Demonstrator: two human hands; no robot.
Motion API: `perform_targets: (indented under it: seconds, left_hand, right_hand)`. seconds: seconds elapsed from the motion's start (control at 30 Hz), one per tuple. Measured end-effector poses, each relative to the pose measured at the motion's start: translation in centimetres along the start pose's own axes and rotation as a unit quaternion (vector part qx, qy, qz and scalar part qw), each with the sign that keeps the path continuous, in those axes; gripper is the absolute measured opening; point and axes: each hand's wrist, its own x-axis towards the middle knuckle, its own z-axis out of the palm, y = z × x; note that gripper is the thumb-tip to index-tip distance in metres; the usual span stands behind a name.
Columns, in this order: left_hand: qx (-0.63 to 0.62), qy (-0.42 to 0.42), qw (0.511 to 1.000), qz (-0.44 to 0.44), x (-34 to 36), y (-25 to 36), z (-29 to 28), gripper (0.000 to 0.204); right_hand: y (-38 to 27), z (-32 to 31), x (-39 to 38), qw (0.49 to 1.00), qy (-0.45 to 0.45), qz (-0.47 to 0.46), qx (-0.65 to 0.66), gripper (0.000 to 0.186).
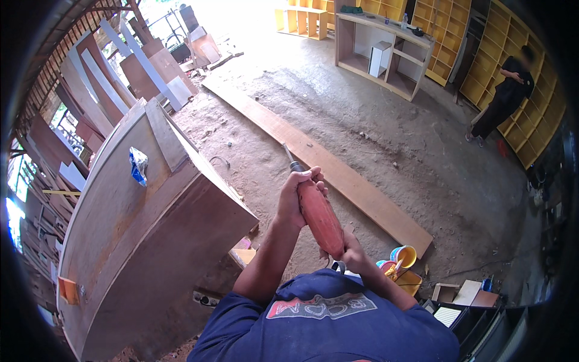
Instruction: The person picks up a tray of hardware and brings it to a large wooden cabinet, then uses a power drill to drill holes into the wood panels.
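An elongated red tool (pixel 321 220), with a dark collar and a thin metal rod at its far end, is held in front of my body, pointing away from me. My left hand (pixel 297 196) grips its front part by the collar, with the fingers curled over it. My right hand (pixel 348 250) holds the rear end, lower and to the right. Behind the tool, a long wooden plank (pixel 380 211) lies diagonally on the dusty floor.
A curved wooden counter (pixel 139 235) stands close on my left, before leaning boards (pixel 90 78). Paint containers (pixel 403 256) sit low right. Farther back are an unfinished cabinet (pixel 383 57), yellow shelving units (pixel 443 42) and a person in dark clothes (pixel 506 102).
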Motion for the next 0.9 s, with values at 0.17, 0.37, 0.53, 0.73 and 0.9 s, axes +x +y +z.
perform_targets:
  seconds: [0.17,0.37,0.53,0.73,0.9]
  left_hand:
    - [0.006,-0.009,1.000,-0.008,-0.2,0.0,-0.2,0.035]
    - [0.014,0.006,1.000,-0.021,-0.1,-0.7,0.1,0.036]
    - [0.027,0.002,0.999,-0.018,-0.4,-0.9,0.6,0.038]
    - [0.037,0.004,0.999,-0.023,-0.7,-1.0,1.3,0.038]
    - [0.037,0.007,0.999,-0.015,-0.5,-1.1,1.3,0.038]
  right_hand:
    - [1.2,-1.6,-0.2,0.963,0.110,0.147,0.197,0.041]
    - [1.9,-3.1,0.2,0.929,0.045,0.214,0.300,0.037]
    - [3.2,-3.9,-0.2,0.918,0.006,0.221,0.330,0.044]
    - [2.6,-3.2,-0.6,0.917,0.010,0.209,0.339,0.044]
    - [2.7,-3.6,-1.2,0.915,0.016,0.213,0.342,0.039]
